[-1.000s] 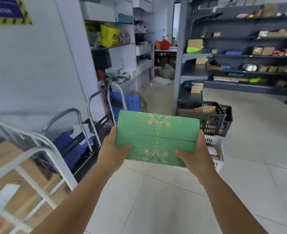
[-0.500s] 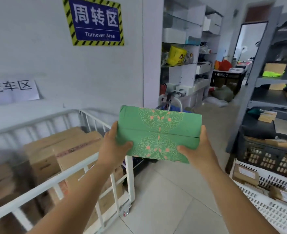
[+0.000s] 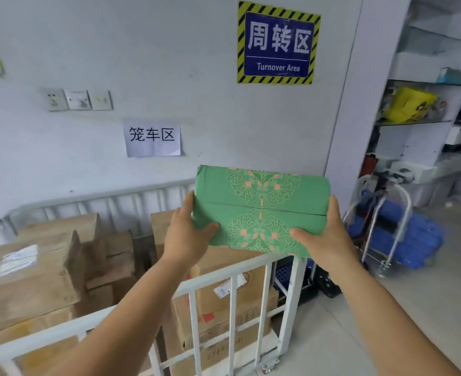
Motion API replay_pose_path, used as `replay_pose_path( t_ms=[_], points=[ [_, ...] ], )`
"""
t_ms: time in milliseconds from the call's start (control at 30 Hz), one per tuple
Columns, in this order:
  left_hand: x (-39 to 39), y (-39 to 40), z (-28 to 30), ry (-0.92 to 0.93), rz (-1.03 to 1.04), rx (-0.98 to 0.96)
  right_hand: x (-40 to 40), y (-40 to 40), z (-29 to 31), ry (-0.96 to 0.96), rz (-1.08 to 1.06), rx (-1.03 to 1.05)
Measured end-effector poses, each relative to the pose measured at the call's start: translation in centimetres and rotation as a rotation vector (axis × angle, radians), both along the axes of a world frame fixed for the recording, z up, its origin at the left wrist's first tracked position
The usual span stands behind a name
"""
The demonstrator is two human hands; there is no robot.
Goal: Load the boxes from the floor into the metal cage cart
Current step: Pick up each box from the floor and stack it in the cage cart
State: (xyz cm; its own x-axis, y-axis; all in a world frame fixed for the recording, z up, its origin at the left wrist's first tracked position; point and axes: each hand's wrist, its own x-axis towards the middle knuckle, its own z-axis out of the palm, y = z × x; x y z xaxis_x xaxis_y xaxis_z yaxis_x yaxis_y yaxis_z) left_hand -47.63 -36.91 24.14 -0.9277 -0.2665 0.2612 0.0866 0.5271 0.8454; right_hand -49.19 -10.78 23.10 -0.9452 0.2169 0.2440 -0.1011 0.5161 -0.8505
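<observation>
White wall (image 3: 169,50) (blue sign (image 3: 278,42)), tiled floor (image 3: 427,308)

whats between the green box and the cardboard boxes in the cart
Head view: only the cart's white top rail crosses below the green box; brown cardboard boxes sit behind it.

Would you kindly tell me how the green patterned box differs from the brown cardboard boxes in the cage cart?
The green floral-patterned box is held in the air by the left hand and right hand; the plain brown cardboard boxes rest inside the white metal cage cart. The green one looks slimmer. All are rectangular.
</observation>
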Motion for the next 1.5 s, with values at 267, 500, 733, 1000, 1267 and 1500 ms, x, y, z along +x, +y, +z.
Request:
replay_pose_path(
  t_ms=[267,500,733,1000,1267,1500],
  points=[
    [-6.5,-4.3,-1.2,-0.031,0.194,0.011,-11.6,-5.6,-1.3,-0.054,0.179,0.010],
    [-10.3,-8.2,-2.8,-0.093,0.391,0.050,-20.1,-11.6,-2.1,-0.099,0.369,0.019],
    [-12.0,-14.5,-6.0,-0.154,0.577,0.117,-24.8,-20.1,-4.0,-0.198,0.499,0.057],
    [-16.6,-22.6,-9.1,-0.212,0.598,0.197,-30.2,-29.0,-5.8,-0.247,0.515,0.114],
    [-20.9,-28.4,-11.2,-0.258,0.586,0.216,-34.3,-35.2,-7.5,-0.307,0.474,0.164],
    [-23.3,-31.0,-14.5,-0.359,0.654,0.262,-38.3,-40.0,-9.8,-0.397,0.512,0.195]
  ],
)
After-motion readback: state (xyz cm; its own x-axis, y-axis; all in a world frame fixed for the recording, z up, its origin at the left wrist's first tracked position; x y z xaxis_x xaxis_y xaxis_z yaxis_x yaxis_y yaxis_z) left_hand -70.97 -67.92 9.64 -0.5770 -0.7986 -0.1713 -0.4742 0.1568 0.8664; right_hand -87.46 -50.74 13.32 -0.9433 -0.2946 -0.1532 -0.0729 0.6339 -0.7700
